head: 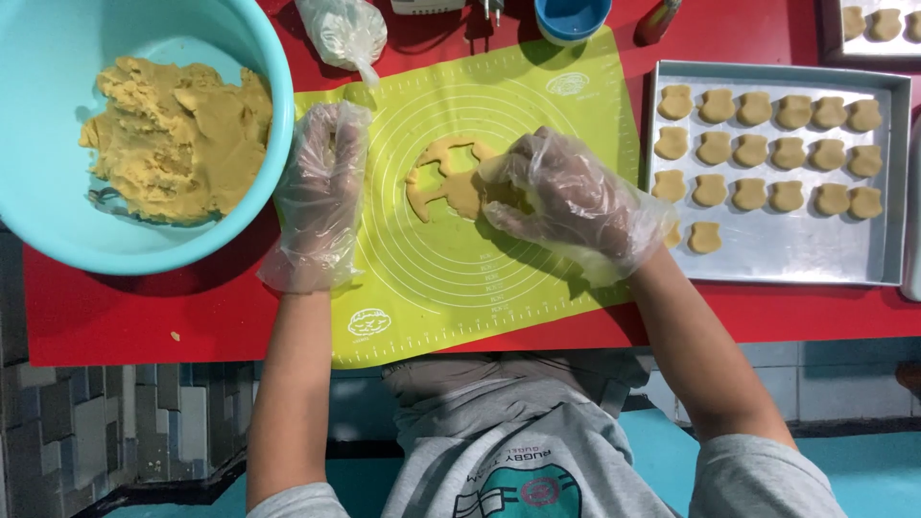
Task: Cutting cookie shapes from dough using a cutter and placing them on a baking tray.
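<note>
Both my hands wear clear plastic gloves. My left hand (319,197) lies flat, fingers together, on the left side of the green silicone baking mat (451,278). My right hand (566,197) is curled over the right part of a rolled-out sheet of tan dough (443,182) in the mat's middle. The dough has pieces cut out of its edges. Whatever sits under the right fingers is hidden; it looks like a cookie cutter or a piece of dough.
A light blue bowl (259,58) with a lump of tan dough (177,134) stands at the left. A metal tray (796,254) with several cut cookie shapes lies at the right. A tied plastic bag (343,31) and a blue cup (572,17) sit at the back on the red table (115,307).
</note>
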